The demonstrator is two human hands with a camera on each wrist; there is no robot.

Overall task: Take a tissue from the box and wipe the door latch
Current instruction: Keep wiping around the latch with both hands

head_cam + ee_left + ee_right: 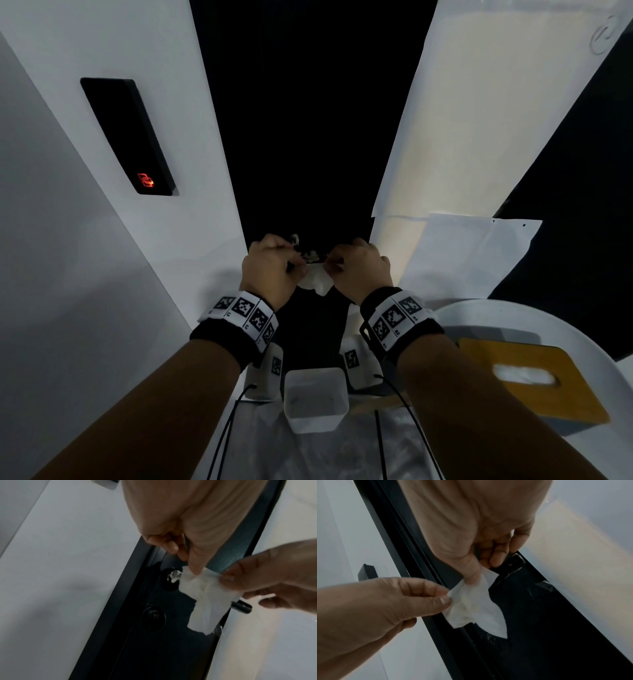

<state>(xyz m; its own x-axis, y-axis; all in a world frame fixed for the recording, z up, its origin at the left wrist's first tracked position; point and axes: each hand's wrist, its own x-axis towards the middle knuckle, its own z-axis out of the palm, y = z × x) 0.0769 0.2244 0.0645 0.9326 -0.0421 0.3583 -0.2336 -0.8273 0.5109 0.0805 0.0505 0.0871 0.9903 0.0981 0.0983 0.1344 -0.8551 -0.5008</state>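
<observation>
A white tissue [315,281] is held in front of the dark door edge [173,649], stretched between both hands. The left hand [270,270] is seen pinching one upper corner between thumb and curled fingers [426,588]; the right hand [359,269] is seen pinching the opposite upper corner the same way, thumb [471,573] pressed on the sheet. The lower part of the tissue hangs loose and crumpled below the two pinch points.

In the left wrist view, a round fitting smeared with white residue [172,578] is noted on the door edge, just beside the tissue's left corner; contact cannot be determined. A second round black fitting [153,616] is seen lower on the same edge. A black latch piece [510,565] is visible just beyond the right fingers.

A tissue box [534,380] with a tan top is recorded on a white round surface [486,308], well apart from the hands. A black wall panel with a red symbol [128,135] is mounted at left. A white square container [315,402] is seen below the wrists.
</observation>
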